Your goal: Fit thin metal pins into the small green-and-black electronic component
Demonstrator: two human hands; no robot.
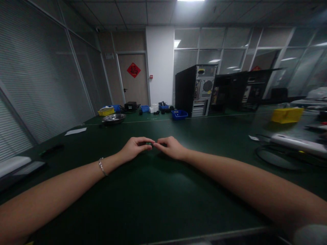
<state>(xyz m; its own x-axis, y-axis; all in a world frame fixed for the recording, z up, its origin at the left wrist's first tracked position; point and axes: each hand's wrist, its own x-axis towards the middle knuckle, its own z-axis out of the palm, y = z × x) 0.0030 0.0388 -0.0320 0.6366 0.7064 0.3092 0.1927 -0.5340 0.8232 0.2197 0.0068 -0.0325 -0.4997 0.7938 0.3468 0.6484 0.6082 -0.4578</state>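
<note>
Both hands meet over the middle of a dark green tabletop [153,194]. Between thumb and fingers, my left hand [133,148] pinches a small green and dark piece [150,144], too small and blurred to name its kind. The fingers of my right hand [171,147] are closed in a pinch at the right end of that same piece. Most of the piece is hidden by the fingertips. A silver bracelet [102,166] circles my left wrist.
At the back stand a computer tower [186,92], a blue tray [179,115] and a shiny metal bowl [113,118]. To the right are a yellow bin [287,115] and a long white device [297,142] with a cable. White paper [76,131] lies far left.
</note>
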